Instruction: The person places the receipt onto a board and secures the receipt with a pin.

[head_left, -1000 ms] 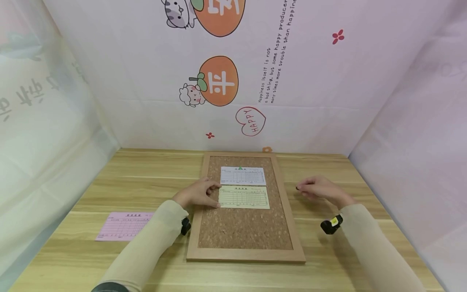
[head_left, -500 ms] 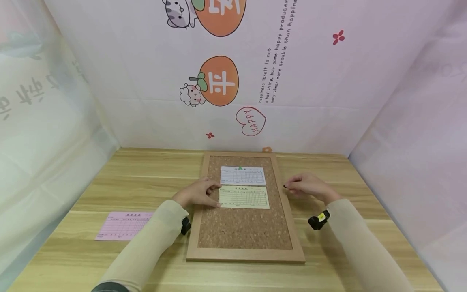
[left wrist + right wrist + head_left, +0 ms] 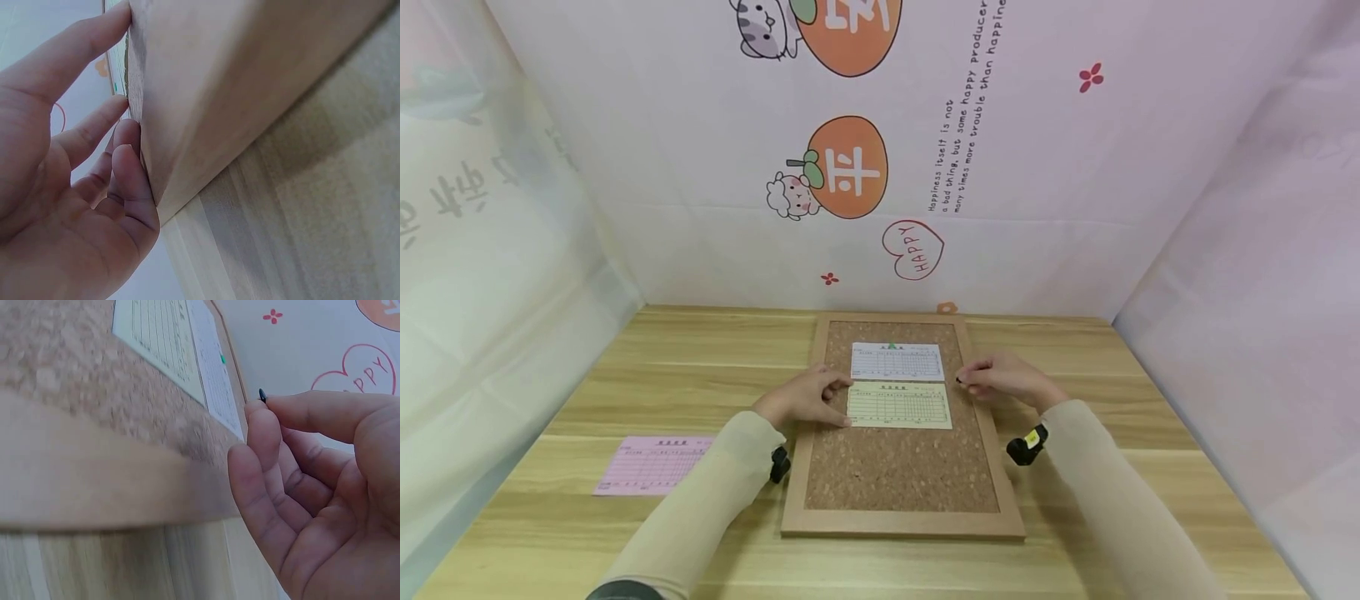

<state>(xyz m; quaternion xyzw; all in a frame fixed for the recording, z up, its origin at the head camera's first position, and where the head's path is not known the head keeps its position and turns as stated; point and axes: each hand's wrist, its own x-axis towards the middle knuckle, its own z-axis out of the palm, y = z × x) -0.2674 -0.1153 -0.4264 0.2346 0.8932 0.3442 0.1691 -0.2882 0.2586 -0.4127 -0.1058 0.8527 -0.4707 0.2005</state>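
A wood-framed cork board (image 3: 902, 475) lies on the table. On it, a pale yellow printed slip (image 3: 898, 407) sits just below a white printed slip (image 3: 896, 363), which has a green pushpin (image 3: 892, 345) at its top edge. My left hand (image 3: 802, 397) presses the yellow slip's left edge with thumb and index fingertips; its other fingers are bent beside the frame. Between thumb and fingertips, my right hand (image 3: 1009, 379) pinches a small black pushpin (image 3: 262, 395) over the board's right side, close to the slips. The pin's point is hidden.
A pink printed slip (image 3: 651, 465) lies on the wooden table (image 3: 715, 342) to the left, partly covered by the left sleeve. Printed white cloth (image 3: 1037, 250) stands behind the board and on both sides. Each wrist wears a black strapped device.
My right hand has moved left with the black pushpin, from the table beside the board to over its right edge. The left hand stays on the yellow slip's edge.
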